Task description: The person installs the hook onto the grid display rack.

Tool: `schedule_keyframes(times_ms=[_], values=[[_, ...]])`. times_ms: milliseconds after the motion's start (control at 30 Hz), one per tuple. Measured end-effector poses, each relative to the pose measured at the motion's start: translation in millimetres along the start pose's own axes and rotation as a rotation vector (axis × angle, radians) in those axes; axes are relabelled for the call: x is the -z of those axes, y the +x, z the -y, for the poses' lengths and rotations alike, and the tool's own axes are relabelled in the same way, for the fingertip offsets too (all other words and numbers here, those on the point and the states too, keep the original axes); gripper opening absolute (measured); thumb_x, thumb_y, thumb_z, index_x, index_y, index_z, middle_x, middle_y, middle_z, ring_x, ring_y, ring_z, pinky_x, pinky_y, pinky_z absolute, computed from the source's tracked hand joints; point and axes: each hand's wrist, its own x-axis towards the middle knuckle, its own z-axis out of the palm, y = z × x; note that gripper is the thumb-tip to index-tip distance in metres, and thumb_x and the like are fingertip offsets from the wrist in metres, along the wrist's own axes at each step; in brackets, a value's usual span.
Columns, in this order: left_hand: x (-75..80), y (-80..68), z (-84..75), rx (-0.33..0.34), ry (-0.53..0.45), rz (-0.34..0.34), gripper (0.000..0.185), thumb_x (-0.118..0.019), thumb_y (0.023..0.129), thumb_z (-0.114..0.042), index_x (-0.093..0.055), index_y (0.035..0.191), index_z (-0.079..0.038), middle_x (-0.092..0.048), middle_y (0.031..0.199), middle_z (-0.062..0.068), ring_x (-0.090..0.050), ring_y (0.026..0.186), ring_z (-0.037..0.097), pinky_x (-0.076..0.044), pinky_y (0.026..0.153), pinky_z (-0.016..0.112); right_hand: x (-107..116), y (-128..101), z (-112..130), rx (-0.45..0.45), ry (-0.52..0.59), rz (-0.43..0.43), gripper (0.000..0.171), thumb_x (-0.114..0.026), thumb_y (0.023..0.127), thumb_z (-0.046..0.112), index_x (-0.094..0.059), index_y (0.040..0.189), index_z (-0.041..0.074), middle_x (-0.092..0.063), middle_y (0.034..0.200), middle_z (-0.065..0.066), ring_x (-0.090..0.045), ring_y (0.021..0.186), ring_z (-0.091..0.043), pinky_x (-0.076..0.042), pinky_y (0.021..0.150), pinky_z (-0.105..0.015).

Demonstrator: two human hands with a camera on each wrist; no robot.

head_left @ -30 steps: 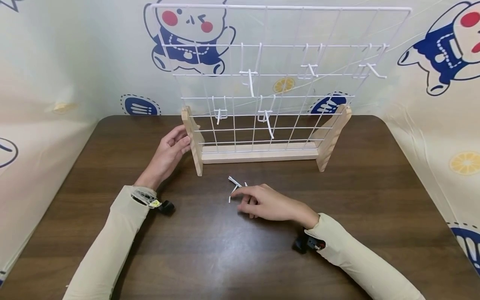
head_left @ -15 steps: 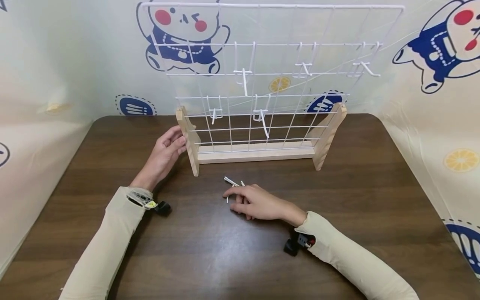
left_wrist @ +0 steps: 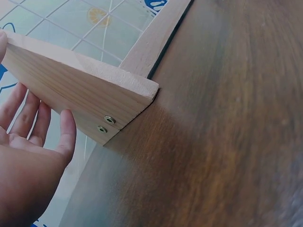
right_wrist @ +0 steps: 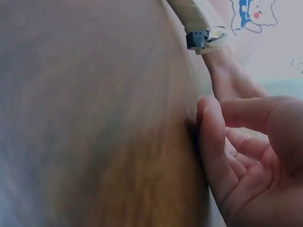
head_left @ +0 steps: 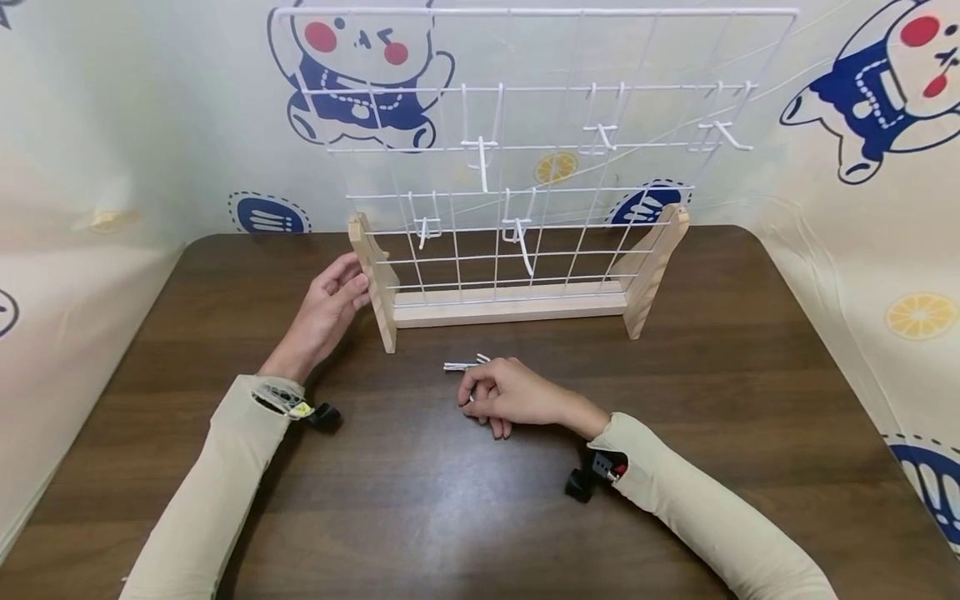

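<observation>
A white wire grid rack (head_left: 442,260) stands upright between wooden side panels on the table. My left hand (head_left: 322,312) holds its left panel (left_wrist: 80,85); in the left wrist view the thumb lies at one edge and fingers at the opposite edge. My right hand (head_left: 517,393) is low over the table in front of the rack. Its thumb and index finger (right_wrist: 213,127) pinch together, with a small bit of a white wire hook (head_left: 472,399) showing between them in the head view; the rest is hidden. Just beyond lie more white hooks (head_left: 456,367), partly behind that hand.
Several white hooks hang on the grid, among them an upper-left one (head_left: 482,162), a right one (head_left: 723,132) and a lower one (head_left: 523,242). A wooden crossbar (head_left: 510,310) joins the panels. Patterned cloth (head_left: 187,125) surrounds the brown table (head_left: 390,517).
My right hand's index finger has curled in toward the thumb, drawing a white hook off the small pile. The hooks left there have shifted. My left hand stays at the rack.
</observation>
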Motion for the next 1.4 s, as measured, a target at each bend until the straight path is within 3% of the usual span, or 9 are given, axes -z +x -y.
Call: schedule_keyframes(times_ms=[100,300,533,633,867,1033,1267,1400], values=[[-0.1,0.5,0.9,0.006,0.002,-0.004,0.039,-0.056,0.101,-0.005,-0.05,0.139,-0.001,-0.051,0.143,0.017,-0.055,0.119,0.023,-0.05,0.095,0.029,3,0,-1,-0.01,-0.088,-0.041,0.003,-0.067,0.095,0.01,-0.065,0.092,0.009,-0.06,0.057,-0.005,-0.057,0.039,-0.017,-0.052,0.043,-0.031],[-0.4,1.1,0.0,0.004,0.005,-0.009,0.039,-0.056,0.101,-0.005,-0.049,0.139,0.0,-0.047,0.145,0.021,-0.055,0.117,0.022,-0.05,0.093,0.027,10,-4,2,0.041,-0.457,-0.117,0.009,-0.068,0.094,0.014,-0.06,0.09,0.018,-0.049,0.057,0.007,-0.046,0.049,-0.004,-0.04,0.052,-0.023],[-1.2,-0.3,-1.2,-0.003,-0.005,-0.018,0.038,-0.056,0.101,-0.004,-0.05,0.138,0.0,-0.051,0.141,0.017,-0.057,0.112,0.02,-0.05,0.09,0.027,14,-11,11,-0.007,-0.684,-0.201,0.014,-0.068,0.093,0.015,-0.059,0.083,0.02,-0.052,0.08,0.001,-0.05,0.064,-0.01,-0.041,0.053,-0.025],[-1.4,-0.2,-1.4,-0.006,-0.007,-0.019,0.038,-0.057,0.101,-0.005,-0.05,0.138,0.0,-0.052,0.139,0.016,-0.057,0.111,0.019,-0.05,0.089,0.027,13,-13,15,-0.027,-0.757,-0.222,0.02,-0.069,0.093,0.019,-0.056,0.078,0.018,-0.048,0.081,0.0,-0.049,0.062,-0.012,-0.041,0.051,-0.026],[-0.7,0.2,-0.2,-0.001,-0.002,-0.017,0.04,-0.057,0.101,-0.005,-0.049,0.139,0.001,-0.053,0.14,0.016,-0.058,0.109,0.019,-0.05,0.089,0.026,13,-12,12,-0.01,-0.754,-0.285,0.018,-0.068,0.093,0.014,-0.054,0.084,0.011,-0.051,0.077,0.001,-0.051,0.066,-0.015,-0.045,0.056,-0.03],[-1.0,1.2,1.0,0.002,-0.006,-0.01,0.039,-0.057,0.101,-0.005,-0.05,0.138,0.001,-0.054,0.139,0.015,-0.057,0.109,0.019,-0.05,0.088,0.025,14,-13,9,-0.012,-0.741,-0.307,0.017,-0.067,0.093,0.01,-0.055,0.081,0.014,-0.052,0.075,0.003,-0.052,0.066,-0.014,-0.046,0.057,-0.029],[-1.0,1.0,0.9,0.001,-0.008,-0.012,0.038,-0.057,0.101,-0.005,-0.051,0.138,0.0,-0.054,0.137,0.016,-0.057,0.11,0.019,-0.05,0.089,0.026,13,-11,7,-0.062,-0.712,-0.299,0.019,-0.067,0.096,0.026,-0.054,0.091,0.014,-0.052,0.076,0.002,-0.051,0.067,-0.014,-0.043,0.054,-0.03],[-0.2,-0.6,1.7,-0.001,-0.007,-0.022,0.037,-0.057,0.101,-0.006,-0.052,0.137,-0.001,-0.055,0.134,0.015,-0.057,0.108,0.019,-0.05,0.089,0.026,11,-9,6,-0.044,-0.738,-0.309,0.015,-0.067,0.097,0.021,-0.054,0.091,0.015,-0.053,0.077,0.003,-0.053,0.068,-0.015,-0.044,0.053,-0.031]])
